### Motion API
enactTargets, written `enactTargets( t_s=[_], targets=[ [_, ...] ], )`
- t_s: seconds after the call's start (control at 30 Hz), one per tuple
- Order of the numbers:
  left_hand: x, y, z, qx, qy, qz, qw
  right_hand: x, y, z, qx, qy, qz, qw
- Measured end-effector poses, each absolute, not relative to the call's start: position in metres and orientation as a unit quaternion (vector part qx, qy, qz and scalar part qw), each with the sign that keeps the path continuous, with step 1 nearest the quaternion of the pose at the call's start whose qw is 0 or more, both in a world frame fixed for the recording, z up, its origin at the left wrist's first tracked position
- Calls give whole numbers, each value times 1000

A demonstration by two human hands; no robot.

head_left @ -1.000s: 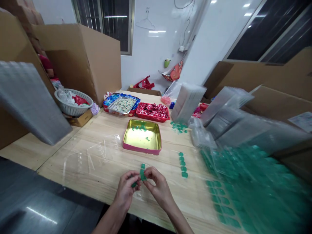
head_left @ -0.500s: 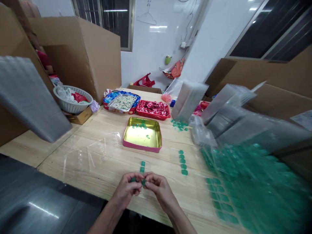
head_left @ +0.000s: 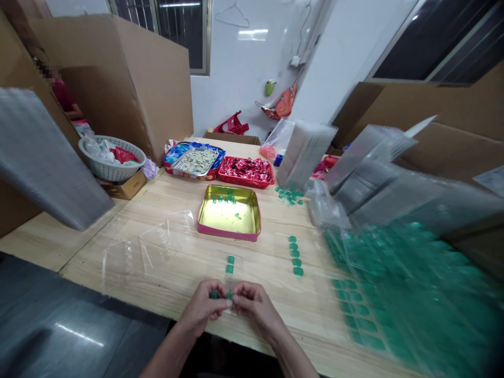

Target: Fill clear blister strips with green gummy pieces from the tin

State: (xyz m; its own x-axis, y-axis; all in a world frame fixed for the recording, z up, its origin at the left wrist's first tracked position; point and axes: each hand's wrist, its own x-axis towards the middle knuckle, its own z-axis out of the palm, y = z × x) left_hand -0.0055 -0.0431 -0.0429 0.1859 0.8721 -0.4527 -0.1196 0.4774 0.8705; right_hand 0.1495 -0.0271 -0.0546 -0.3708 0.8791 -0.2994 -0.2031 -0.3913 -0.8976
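My left hand (head_left: 205, 308) is closed, with a dark green piece (head_left: 213, 295) tucked among its fingers. Fingertips of my right hand (head_left: 256, 307) pinch a small green piece (head_left: 229, 295) together with the left fingertips, low over a clear plastic blister sheet. Two green squares (head_left: 230, 264) sit in a column on that sheet, just beyond the hands. To the right lies another clear sheet with a column of green pieces (head_left: 295, 255). Beyond the hands stands a gold-lined tin (head_left: 229, 219) with a pink outside, holding several green pieces near its back wall.
Stacked clear sheets filled with green pieces (head_left: 394, 294) cover the table's right side. Empty clear sheets (head_left: 157, 241) lie left. Behind are a red tray of wrapped packets (head_left: 247, 172), loose green pieces (head_left: 289, 196), upright plastic stacks (head_left: 306, 155) and a basket (head_left: 114, 170).
The pinched green piece has come down slightly onto or near the clear sheet, in line with the two squares. Both hands have stayed close together. The camera view has shifted slightly.
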Motion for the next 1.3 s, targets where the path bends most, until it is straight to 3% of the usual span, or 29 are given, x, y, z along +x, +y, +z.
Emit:
enactTargets(
  t_s=[0.17,0.3,0.4,0.53,0.8,1.07,1.3],
  targets=[
    [-4,-13,-52,554,604,323,474,146,6,-64,-484,-514,617,347],
    [0,4,-60,617,657,211,378,142,20,-65,-542,-645,445,304],
    [2,7,-62,646,668,166,329,141,19,-63,-555,-689,361,294],
    [1,8,-64,658,663,163,318,142,9,-60,-517,-709,341,337],
    [-1,10,-62,644,643,221,350,142,5,-59,-476,-756,317,318],
    [-14,-1,-27,256,530,415,694,141,5,-61,-489,-791,250,268],
    [-6,-12,-21,224,483,442,722,136,-4,-29,-455,-758,313,346]
  ],
)
